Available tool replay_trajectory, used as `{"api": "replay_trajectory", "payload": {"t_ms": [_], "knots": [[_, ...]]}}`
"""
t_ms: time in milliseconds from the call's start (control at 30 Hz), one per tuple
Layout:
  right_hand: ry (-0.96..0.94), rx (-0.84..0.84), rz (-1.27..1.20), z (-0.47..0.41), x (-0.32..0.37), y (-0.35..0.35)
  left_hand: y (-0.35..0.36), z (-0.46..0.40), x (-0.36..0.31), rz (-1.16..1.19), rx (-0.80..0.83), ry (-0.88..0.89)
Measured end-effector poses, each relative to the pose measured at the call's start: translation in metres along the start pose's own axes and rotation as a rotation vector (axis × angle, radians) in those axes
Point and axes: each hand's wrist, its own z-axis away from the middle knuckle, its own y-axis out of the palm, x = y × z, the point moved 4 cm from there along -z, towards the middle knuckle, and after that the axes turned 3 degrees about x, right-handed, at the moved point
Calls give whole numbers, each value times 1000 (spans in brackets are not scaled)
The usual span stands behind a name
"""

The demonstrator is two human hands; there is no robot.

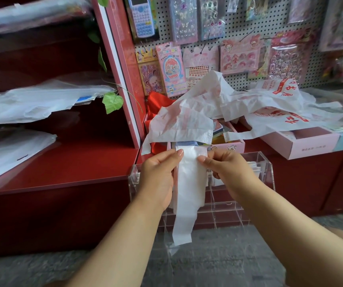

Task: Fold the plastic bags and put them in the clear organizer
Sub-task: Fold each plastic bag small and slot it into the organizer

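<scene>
A white plastic bag (188,189), folded lengthwise into a narrow strip, hangs straight down in the middle of the view. My left hand (158,177) pinches its top left edge and my right hand (226,170) pinches its top right edge. Right behind the strip stands the clear organizer (264,162), with small white folded pieces showing in its right compartments. A loose heap of white bags with red print (224,106) lies on the display boxes beyond it, one bag drooping over the front edge toward my hands.
Red shelves (73,166) at the left carry flat stock wrapped in clear plastic. A pegboard (239,38) with sticker packs and a calculator fills the back. Pink display boxes (303,143) sit to the right. Grey floor lies below.
</scene>
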Motion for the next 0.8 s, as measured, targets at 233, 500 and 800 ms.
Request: {"api": "replay_trajectory", "payload": {"t_ms": [233,500,800], "knots": [[34,-16,-33,2,-1,2,-6,-4,7,-81,-105,53],[-89,-79,-158,4,2,4,-4,-4,9,-87,-136,100],[26,97,-136,0,-6,11,-2,-4,2,-158,-94,193]]}}
